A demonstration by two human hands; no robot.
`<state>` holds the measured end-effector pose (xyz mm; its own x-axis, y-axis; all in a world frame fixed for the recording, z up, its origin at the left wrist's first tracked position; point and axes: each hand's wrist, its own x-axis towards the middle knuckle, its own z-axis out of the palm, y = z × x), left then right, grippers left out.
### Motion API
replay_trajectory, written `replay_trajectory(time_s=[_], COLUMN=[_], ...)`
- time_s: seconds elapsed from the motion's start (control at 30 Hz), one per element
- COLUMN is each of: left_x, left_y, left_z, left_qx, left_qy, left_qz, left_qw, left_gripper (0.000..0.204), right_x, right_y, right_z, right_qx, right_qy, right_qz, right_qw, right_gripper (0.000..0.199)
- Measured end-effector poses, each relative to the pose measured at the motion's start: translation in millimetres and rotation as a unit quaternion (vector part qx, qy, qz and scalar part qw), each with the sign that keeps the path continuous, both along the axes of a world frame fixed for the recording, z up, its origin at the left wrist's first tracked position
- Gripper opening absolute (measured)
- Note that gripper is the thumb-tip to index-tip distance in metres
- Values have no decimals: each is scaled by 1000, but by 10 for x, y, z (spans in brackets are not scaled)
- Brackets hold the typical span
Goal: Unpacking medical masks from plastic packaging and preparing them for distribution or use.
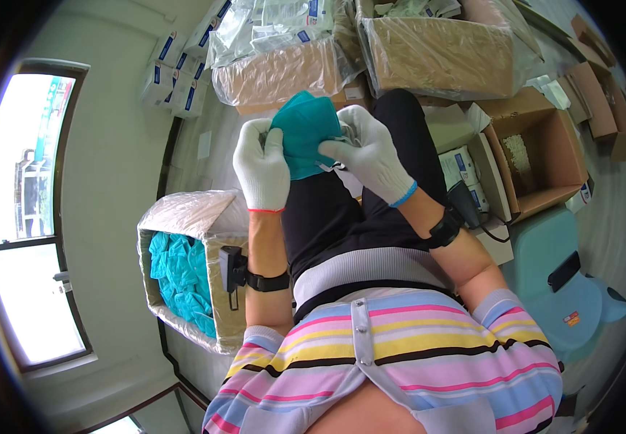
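The left hand (pixel 264 170), wearing a white knitted glove with a red cuff edge, is pinching the left side of a teal, soft, cup-shaped fabric piece (pixel 304 134), its thumb pressing on the near face. The right hand (pixel 374 155), wearing a matching white glove with a blue cuff edge, is pinching the piece's right side between thumb and fingers; pale strip-like bits are showing beside those fingertips, too small to make out. Both grips are closing on the fabric, which is hanging between the hands, above the black-trousered legs (pixel 327 224) of the seated person.

To the left, an open box lined with whitish plastic film (pixel 226 220) is holding a heap of crumpled teal pieces (pixel 179 275). Beyond the hands, a brown cardboard box wrapped in clear plastic (pixel 277 79) is carrying white packets with blue marks (pixel 295 29), and a second plastic-draped brown carton (pixel 436 58) is standing beside it. White-and-blue small boxes (pixel 183 76) are standing stacked near the wall. To the right, an open brown carton (pixel 566 166) is standing near a light-blue plastic seat (pixel 537 249), on which a flat black rectangular object (pixel 564 271) is lying.
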<state>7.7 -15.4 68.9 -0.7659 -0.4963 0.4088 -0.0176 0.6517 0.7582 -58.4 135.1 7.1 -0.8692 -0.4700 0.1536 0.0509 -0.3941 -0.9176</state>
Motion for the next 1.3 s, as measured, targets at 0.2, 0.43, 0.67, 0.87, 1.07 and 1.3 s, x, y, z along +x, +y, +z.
replay_trajectory(time_s=[0.2, 0.43, 0.67, 0.87, 1.07, 1.3], left_x=[42, -48, -114, 116, 215, 429], left_y=[-135, 34, -153, -370, -100, -264], left_z=[173, 125, 71, 295, 477, 268], left_qx=[-94, -103, -264, -211, -179, -37], left_qy=[-52, -21, -13, -28, 22, -23], left_qz=[-20, -38, 65, 148, 121, 70], left_qw=[994, 994, 962, 966, 976, 997], left_gripper=[7, 10, 18, 15, 17, 15], right_x=[-169, -193, -175, -414, -453, -472], right_y=[210, 194, 356, 949, 1261, 1152], right_z=[157, -10, 22, -136, -166, 48], right_qx=[215, 197, 248, 122, 129, 40], right_qy=[277, 387, 320, 59, -5, 16], right_qz=[-66, -75, 115, 278, 259, 221], right_qw=[934, 898, 907, 951, 957, 974], right_gripper=[40, 18, 18, 42, 45, 36])
